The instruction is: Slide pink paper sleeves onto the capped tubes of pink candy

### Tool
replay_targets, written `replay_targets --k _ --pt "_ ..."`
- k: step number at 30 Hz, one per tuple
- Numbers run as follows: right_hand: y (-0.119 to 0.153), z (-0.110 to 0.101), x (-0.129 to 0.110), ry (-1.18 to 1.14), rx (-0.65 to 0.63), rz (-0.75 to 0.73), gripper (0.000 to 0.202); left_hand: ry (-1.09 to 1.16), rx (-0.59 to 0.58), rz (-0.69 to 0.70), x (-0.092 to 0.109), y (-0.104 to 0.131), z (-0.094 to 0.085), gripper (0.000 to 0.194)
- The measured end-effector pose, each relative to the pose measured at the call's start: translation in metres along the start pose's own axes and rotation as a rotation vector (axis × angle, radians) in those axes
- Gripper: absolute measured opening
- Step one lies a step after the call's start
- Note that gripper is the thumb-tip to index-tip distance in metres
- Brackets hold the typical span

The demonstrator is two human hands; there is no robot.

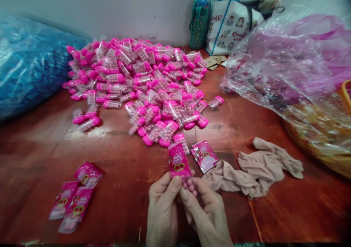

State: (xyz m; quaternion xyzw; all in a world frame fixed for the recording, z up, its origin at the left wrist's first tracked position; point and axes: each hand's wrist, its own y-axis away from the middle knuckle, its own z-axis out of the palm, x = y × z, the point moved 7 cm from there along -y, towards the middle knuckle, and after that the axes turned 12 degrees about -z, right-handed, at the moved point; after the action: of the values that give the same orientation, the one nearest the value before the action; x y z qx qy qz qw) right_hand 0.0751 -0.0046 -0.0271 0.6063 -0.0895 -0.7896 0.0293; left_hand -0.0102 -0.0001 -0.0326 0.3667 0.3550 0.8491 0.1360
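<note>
Near the table's front edge, my left hand (163, 210) and my right hand (206, 212) together grip a small clear container of pink balls (189, 186) with a pink printed sleeve (179, 161) over its upper part. Both thumbs press on its near side. Just beyond it lie flat printed sleeves (204, 155). A large heap of clear containers with pink caps (142, 66) spreads over the back of the table. At the front left, several sleeved containers (78, 205) lie together.
A crumpled beige cloth (255, 170) lies to the right of my hands. A blue plastic bag (33, 64) fills the back left. Clear and pink plastic (287, 56) covers an orange basket (346, 93) at right. A white printed bag (229, 27) stands against the wall.
</note>
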Motion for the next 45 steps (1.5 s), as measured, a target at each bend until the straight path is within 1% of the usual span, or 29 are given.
replay_targets --k 2,4,6,8,9,10,11,12,14,15,16,18,19,20,22,23,25,27,30,32,35,38,40,42,45 --pt "0.0 0.004 0.004 -0.09 0.021 0.027 0.024 -0.004 0.017 0.004 -0.001 0.001 -0.001 0.014" --pt "-0.001 0.008 0.006 -0.119 0.005 0.023 0.024 -0.039 0.0 -0.01 -0.002 0.001 0.001 0.018" --pt "-0.004 0.008 0.005 -0.005 -0.055 -0.043 0.025 -0.081 -0.045 0.002 0.0 0.0 0.003 0.019" --pt "-0.006 0.002 -0.004 0.225 -0.107 -0.192 0.026 -0.124 -0.061 0.086 0.008 0.001 0.003 0.016" --pt "-0.007 -0.002 -0.011 0.347 -0.122 -0.297 0.024 -0.155 -0.046 0.149 0.014 0.003 0.002 0.015" --pt "-0.007 -0.007 -0.02 0.455 -0.107 -0.405 0.024 -0.198 -0.018 0.211 0.021 0.005 0.0 0.014" --pt "-0.008 -0.011 -0.028 0.524 -0.097 -0.5 0.021 -0.255 0.013 0.259 0.026 0.007 0.0 0.015" --pt "-0.008 -0.012 -0.034 0.554 -0.122 -0.567 0.018 -0.325 0.035 0.289 0.029 0.009 0.0 0.015" --pt "-0.015 -0.024 -0.04 0.563 -0.023 -0.529 0.023 -0.48 0.018 0.304 0.029 0.011 0.005 0.016" --pt "-0.019 -0.026 -0.038 0.497 -0.017 -0.444 0.022 -0.542 -0.013 0.3 0.027 0.012 0.009 0.016" --pt "-0.023 -0.028 -0.031 0.403 -0.012 -0.324 0.02 -0.581 -0.042 0.293 0.024 0.012 0.011 0.014" --pt "-0.027 -0.027 -0.019 0.171 0.003 -0.119 0.019 -0.588 -0.076 0.259 0.016 0.011 0.013 0.014" --pt "-0.027 -0.026 -0.014 0.068 0.027 -0.059 0.019 -0.567 -0.078 0.228 0.011 0.01 0.013 0.015" --pt "-0.028 -0.027 -0.012 -0.013 0.06 -0.035 0.02 -0.546 -0.072 0.194 0.006 0.008 0.012 0.015" --pt "-0.028 -0.028 -0.011 -0.1 0.104 -0.023 0.02 -0.54 -0.034 0.157 0.0 0.008 0.009 0.013" --pt "-0.028 -0.028 -0.011 -0.111 0.113 -0.011 0.02 -0.557 0.001 0.168 0.0 0.009 0.008 0.012" --pt "-0.027 -0.029 -0.011 -0.085 0.127 0.01 0.019 -0.611 0.073 0.231 0.005 0.013 0.007 0.012" --pt "-0.025 -0.028 -0.013 -0.033 0.148 0.014 0.018 -0.657 0.108 0.292 0.011 0.019 0.008 0.012" --pt "-0.02 -0.02 -0.011 -0.021 0.125 0.023 0.018 -0.7 0.162 0.372 0.02 0.025 0.008 0.01" --pt "-0.017 -0.016 -0.009 -0.036 0.109 0.016 0.017 -0.729 0.197 0.429 0.026 0.026 0.007 0.014" --pt "-0.016 -0.015 -0.005 -0.103 0.099 0.015 0.018 -0.763 0.172 0.484 0.027 0.024 0.011 0.017" --pt "-0.022 -0.013 -0.006 -0.288 0.04 0.053 0.023 -0.797 0.125 0.57 0.024 0.023 0.017 0.012" --pt "-0.027 -0.012 -0.01 -0.388 0.019 0.084 0.022 -0.825 0.091 0.642 0.02 0.024 0.021 0.012" --pt "-0.03 -0.012 -0.012 -0.429 0.035 0.104 0.017 -0.858 0.071 0.689 0.014 0.025 0.022 0.014" --pt "-0.031 -0.013 -0.01 -0.407 0.087 0.095 0.012 -0.917 0.076 0.723 0.009 0.026 0.02 0.015"
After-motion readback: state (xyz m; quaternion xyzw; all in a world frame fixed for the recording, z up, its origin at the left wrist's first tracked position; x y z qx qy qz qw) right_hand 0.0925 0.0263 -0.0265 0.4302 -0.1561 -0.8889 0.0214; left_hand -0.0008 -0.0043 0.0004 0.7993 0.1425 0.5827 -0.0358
